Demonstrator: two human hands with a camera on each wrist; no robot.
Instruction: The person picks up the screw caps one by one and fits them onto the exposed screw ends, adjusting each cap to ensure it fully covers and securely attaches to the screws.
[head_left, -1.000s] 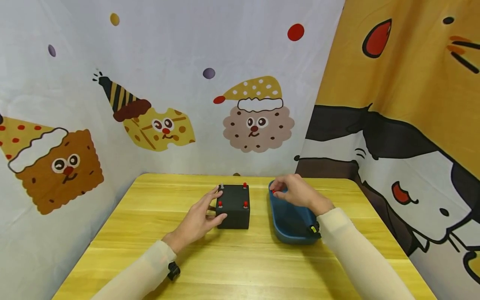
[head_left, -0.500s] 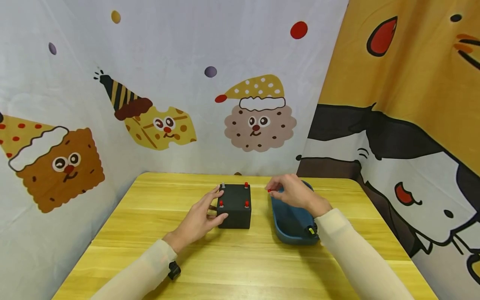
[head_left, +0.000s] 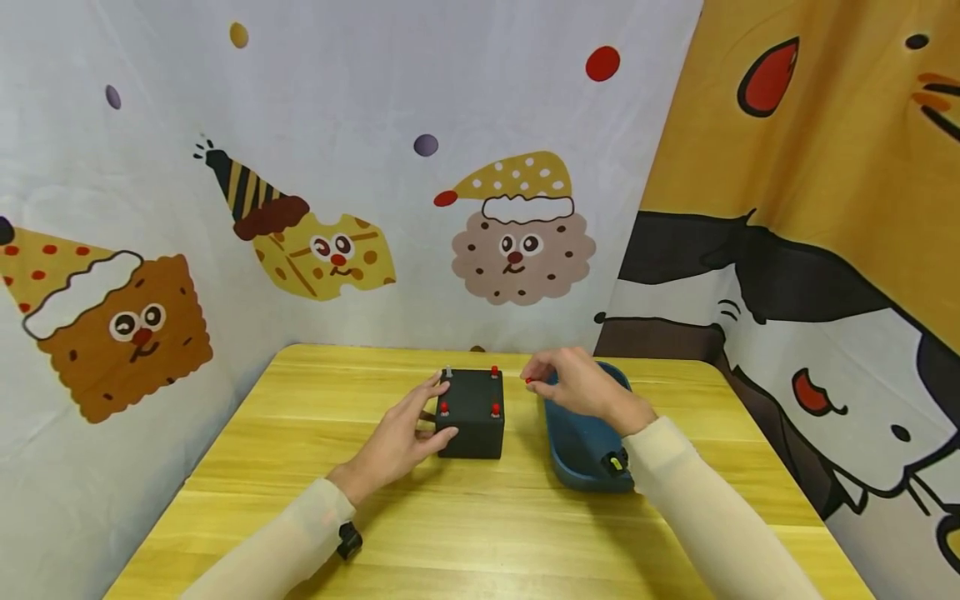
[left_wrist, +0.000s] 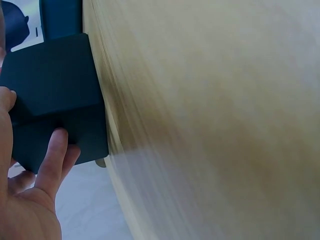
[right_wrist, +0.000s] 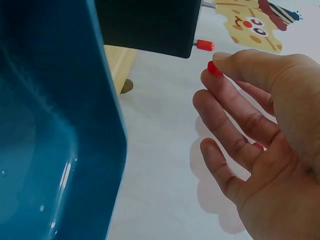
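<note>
A black box (head_left: 471,392) stands on the table with small toggle switches at its top corners. Red caps cover three of them, one being the front-right cap (head_left: 496,409); the back-left switch (head_left: 448,372) shows bare silver metal. My left hand (head_left: 396,435) holds the box from its left side, thumb at the front and fingers along the side and top edge. Between thumb and index finger, my right hand (head_left: 576,383) pinches a small red cap (right_wrist: 214,68). That hand is right of the box, over the left rim of the blue tray, its other fingers loosely bent.
The blue tray (head_left: 557,454) sits on the wooden table (head_left: 465,533) to the right of the box, partly under my right forearm. A printed curtain (head_left: 360,317) hangs behind the table and along its sides.
My right hand has moved left from over the tray toward the box, carrying the red cap. My left hand keeps its hold on the box.
</note>
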